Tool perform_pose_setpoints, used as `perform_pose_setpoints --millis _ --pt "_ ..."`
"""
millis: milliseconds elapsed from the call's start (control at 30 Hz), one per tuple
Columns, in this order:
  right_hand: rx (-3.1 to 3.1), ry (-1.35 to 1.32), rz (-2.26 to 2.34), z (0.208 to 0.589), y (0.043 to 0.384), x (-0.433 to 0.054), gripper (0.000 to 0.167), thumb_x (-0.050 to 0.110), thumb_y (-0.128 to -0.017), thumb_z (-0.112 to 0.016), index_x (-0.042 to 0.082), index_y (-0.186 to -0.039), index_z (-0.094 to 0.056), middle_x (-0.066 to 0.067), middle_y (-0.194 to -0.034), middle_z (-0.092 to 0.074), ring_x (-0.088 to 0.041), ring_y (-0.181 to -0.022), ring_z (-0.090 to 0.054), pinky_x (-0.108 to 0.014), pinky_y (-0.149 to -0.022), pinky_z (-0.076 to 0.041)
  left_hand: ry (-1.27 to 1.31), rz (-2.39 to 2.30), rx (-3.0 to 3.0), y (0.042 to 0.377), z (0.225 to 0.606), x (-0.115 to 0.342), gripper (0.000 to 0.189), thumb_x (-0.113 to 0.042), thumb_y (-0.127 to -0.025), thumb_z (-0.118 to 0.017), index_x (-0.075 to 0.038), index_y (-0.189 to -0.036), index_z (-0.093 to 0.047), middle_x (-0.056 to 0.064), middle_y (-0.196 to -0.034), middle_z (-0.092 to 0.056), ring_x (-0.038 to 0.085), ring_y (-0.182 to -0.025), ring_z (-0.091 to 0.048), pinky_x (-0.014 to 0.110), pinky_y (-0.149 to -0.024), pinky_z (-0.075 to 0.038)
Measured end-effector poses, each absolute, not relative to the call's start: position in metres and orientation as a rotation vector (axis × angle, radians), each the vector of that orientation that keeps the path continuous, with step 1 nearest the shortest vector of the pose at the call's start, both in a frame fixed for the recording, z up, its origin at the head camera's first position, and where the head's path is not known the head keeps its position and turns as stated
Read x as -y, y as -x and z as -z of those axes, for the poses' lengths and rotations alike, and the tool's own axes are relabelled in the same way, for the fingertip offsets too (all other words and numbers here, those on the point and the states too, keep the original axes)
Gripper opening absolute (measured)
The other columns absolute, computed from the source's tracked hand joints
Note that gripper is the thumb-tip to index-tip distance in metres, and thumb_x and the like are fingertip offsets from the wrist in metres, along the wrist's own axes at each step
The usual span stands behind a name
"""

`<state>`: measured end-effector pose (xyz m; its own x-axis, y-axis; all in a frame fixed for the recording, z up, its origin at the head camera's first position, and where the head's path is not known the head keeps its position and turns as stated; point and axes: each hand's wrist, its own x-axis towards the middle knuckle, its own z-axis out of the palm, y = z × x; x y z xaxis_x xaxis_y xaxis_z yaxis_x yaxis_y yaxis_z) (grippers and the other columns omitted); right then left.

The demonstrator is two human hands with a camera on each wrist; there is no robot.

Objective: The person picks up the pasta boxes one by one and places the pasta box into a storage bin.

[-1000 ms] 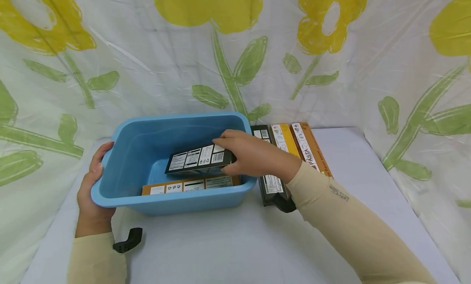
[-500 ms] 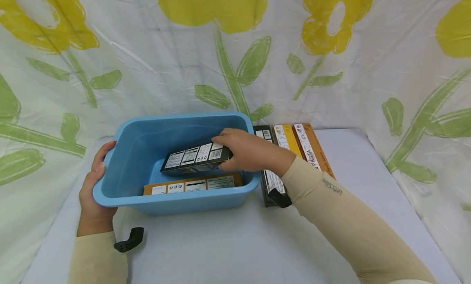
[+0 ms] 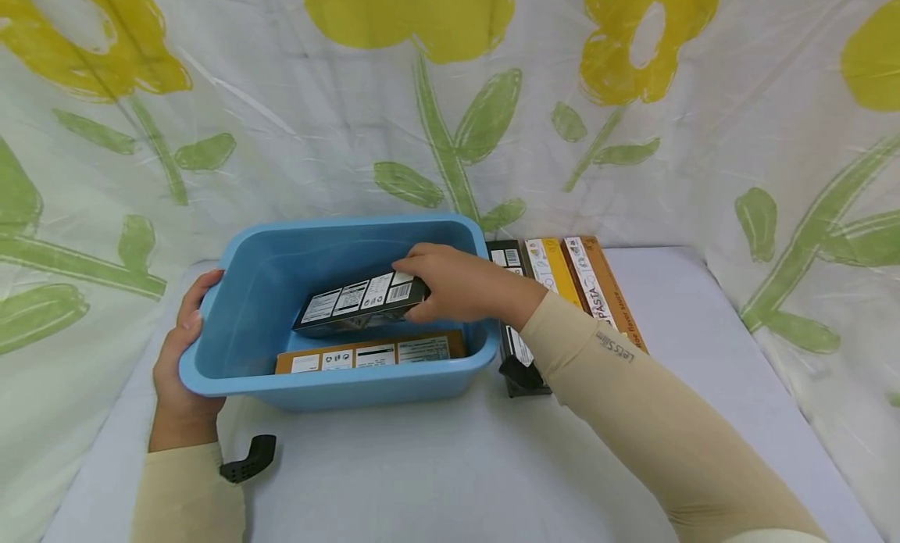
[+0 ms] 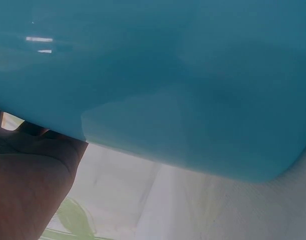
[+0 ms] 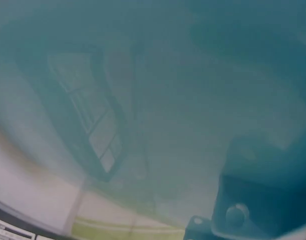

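Note:
A blue plastic tub stands on the table in the head view. My left hand grips its left rim, with the fingers over the edge; the left wrist view shows that hand against the tub's outer wall. Inside the tub, my right hand pinches the right end of a black box with white label panels. The black box is tilted, its left end lower. An orange-brown box lies along the tub's near wall. The right wrist view is filled mostly by the tub's shiny wall.
Right of the tub lie a second black box, partly under my right forearm, a yellow box and a brown pasta box. A flower-patterned cloth hangs behind. The table has a white cover.
My right hand has moved a little left inside the tub, carrying the black box with it. My left hand keeps its grip on the rim.

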<state>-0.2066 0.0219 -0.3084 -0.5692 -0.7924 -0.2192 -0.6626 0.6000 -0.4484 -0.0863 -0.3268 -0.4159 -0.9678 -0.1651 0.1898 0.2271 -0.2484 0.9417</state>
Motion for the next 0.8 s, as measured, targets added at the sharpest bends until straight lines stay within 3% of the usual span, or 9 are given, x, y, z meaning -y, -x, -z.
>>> perform_pose_setpoints --millis 400,800 --pt "-2.390 1.196 0.453 0.308 0.213 -0.009 0.075 0.029 -0.105 -0.077 0.005 -0.167 -0.041 -0.013 -0.163 -0.045 -0.027 -0.148 -0.044 -0.039 -0.112 -0.042 0.043 2.300 1.753 0.086 0.414 0.324 0.066 -0.034 -0.104 -0.036 -0.023 -0.169 -0.039 0.007 -0.170 -0.030 0.030 -0.146 -0.034 0.047 -0.102 -0.036" --pt "-2.378 1.175 0.439 0.308 0.217 -0.007 0.075 0.027 -0.105 -0.077 0.006 -0.167 -0.040 -0.013 -0.166 -0.042 -0.028 -0.151 -0.041 -0.040 -0.114 -0.041 0.049 2.304 1.749 0.086 0.415 0.325 0.065 -0.034 -0.104 -0.036 -0.024 -0.169 -0.040 0.007 -0.170 -0.031 0.030 -0.146 -0.034 0.046 -0.102 -0.038"
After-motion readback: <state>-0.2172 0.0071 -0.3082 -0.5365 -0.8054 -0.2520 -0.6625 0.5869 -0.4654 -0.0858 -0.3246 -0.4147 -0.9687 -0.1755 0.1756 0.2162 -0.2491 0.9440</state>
